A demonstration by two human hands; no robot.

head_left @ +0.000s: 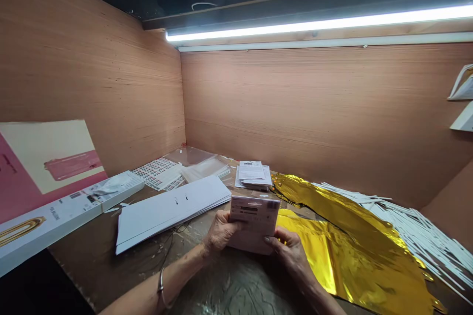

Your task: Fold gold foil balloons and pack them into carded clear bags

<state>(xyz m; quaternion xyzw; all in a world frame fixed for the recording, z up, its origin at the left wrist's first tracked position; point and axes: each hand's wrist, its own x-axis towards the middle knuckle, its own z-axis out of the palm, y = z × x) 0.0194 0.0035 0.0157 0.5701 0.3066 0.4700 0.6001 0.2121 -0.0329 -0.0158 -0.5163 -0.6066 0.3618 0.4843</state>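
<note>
A flat printed packet with a hang hole point(254, 221) is held upright between my two hands, with dark print and what looks like a barcode across its top. My left hand point(219, 231) grips its left edge, the thumb lying on its face. At the lower right edge, my right hand point(290, 248) pinches the packet between thumb and fingers. Just behind it lies a small stack of similar printed cards point(253, 174). Gold foil balloons point(354, 251) spread flat over the table to the right of my right hand.
White folded cards point(170, 214) lie stacked left of my hands. Behind them are clear plastic sleeves point(207, 167) and a sticker sheet point(158, 172). A long white box point(70, 216) and a pink-and-cream carton point(48, 162) stand at left. White sticks point(410, 226) lie at right. Wooden panels enclose the table.
</note>
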